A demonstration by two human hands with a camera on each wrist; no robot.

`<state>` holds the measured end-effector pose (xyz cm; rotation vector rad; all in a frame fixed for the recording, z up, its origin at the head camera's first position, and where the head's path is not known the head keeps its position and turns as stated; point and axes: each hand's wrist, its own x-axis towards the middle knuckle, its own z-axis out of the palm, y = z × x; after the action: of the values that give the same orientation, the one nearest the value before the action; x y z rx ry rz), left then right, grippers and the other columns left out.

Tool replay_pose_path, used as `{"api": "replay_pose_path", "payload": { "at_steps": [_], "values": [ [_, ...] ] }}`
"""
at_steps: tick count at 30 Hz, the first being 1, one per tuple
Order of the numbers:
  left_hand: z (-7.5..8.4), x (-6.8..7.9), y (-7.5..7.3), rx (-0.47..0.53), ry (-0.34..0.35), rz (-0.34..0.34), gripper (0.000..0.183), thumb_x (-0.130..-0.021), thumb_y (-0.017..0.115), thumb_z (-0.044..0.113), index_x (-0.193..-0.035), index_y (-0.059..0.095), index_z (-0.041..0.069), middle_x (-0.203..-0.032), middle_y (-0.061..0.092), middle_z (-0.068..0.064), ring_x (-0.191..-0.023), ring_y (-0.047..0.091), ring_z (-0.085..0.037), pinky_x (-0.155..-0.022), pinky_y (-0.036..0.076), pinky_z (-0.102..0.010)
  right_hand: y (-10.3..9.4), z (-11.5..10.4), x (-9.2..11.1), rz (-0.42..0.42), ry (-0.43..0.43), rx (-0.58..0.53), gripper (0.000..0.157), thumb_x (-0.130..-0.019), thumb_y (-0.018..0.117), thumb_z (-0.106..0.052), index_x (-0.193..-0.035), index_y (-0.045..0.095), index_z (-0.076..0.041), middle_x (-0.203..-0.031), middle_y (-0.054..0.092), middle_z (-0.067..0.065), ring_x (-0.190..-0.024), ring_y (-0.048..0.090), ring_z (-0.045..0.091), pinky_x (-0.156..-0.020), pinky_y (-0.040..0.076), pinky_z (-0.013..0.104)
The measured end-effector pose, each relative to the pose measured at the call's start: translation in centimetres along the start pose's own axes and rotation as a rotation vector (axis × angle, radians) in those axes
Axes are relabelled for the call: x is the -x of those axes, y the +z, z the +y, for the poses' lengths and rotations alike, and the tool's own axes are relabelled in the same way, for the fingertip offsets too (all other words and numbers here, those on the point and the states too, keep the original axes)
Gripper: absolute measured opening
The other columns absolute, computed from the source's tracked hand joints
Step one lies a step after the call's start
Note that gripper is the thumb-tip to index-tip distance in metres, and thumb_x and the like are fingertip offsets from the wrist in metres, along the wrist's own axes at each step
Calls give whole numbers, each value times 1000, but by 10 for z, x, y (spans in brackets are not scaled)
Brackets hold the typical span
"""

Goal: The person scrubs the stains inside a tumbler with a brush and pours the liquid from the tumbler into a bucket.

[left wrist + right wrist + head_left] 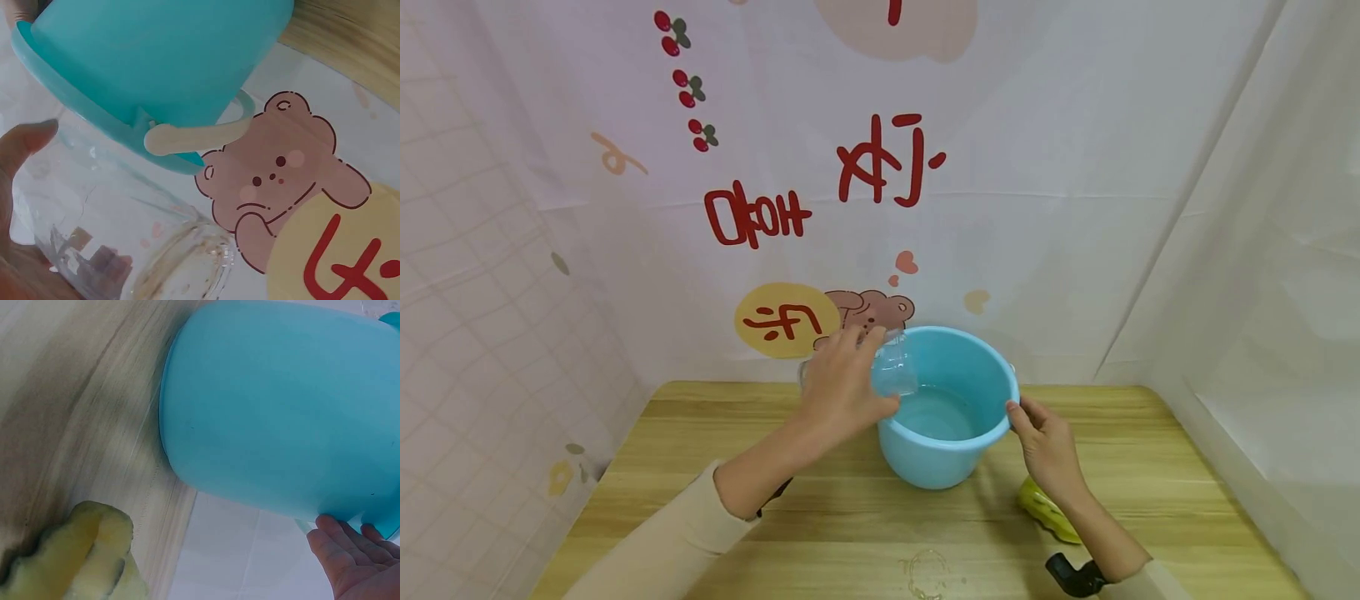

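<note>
My left hand (841, 385) grips a clear cup (895, 367), tipped on its side with its mouth over the left rim of a light blue bucket (931, 463). The cup's base (187, 259) shows in the left wrist view, below the bucket's white handle (194, 135). Shallow clear liquid (934, 413) lies at the bottom of the bucket, which stands on the wooden table. On the opposite side, my right hand (1048, 450) holds the bucket's rim, thumb at the edge. In the right wrist view its fingers (340, 547) touch the bucket's outer wall.
A yellow-green soft-looking object (1047, 510) lies on the wooden table (715, 450) under my right forearm. A wet ring (927, 573) marks the table's near part. Behind the bucket hangs a white printed cloth (1060, 250), and more cloth hangs on both sides.
</note>
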<state>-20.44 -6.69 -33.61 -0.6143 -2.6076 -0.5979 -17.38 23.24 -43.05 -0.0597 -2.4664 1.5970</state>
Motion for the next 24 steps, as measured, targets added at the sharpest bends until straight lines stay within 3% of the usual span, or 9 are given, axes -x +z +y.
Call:
{"api": "replay_pose_path", "payload": {
  "at_steps": [7, 16, 24],
  "values": [
    [-7, 5, -7, 128, -102, 83, 85, -70, 95, 34, -144, 58, 12, -127, 61, -10, -117, 55, -30, -92, 53, -52, 0, -1, 1, 4, -18, 12, 56, -110, 55, -37, -145, 56, 8, -134, 66, 25, -121, 66, 37, -95, 55, 30],
    [-13, 20, -14, 264, -201, 143, 85, -73, 94, 38, -142, 56, 8, -130, 58, -7, -118, 53, -26, -92, 53, -53, 1, 1, 1, 3, -16, 41, 57, -111, 54, -38, -145, 55, 7, -133, 66, 25, -121, 66, 37, -99, 54, 44],
    [-13, 39, -12, 374, -235, 191, 90, -72, 94, 40, -145, 51, 12, -131, 56, -3, -118, 52, -22, -90, 54, -53, 0, 1, 0, -2, 4, 41, 59, -110, 54, -40, -146, 55, 6, -135, 66, 24, -122, 66, 36, -102, 52, 50]
  ]
}}
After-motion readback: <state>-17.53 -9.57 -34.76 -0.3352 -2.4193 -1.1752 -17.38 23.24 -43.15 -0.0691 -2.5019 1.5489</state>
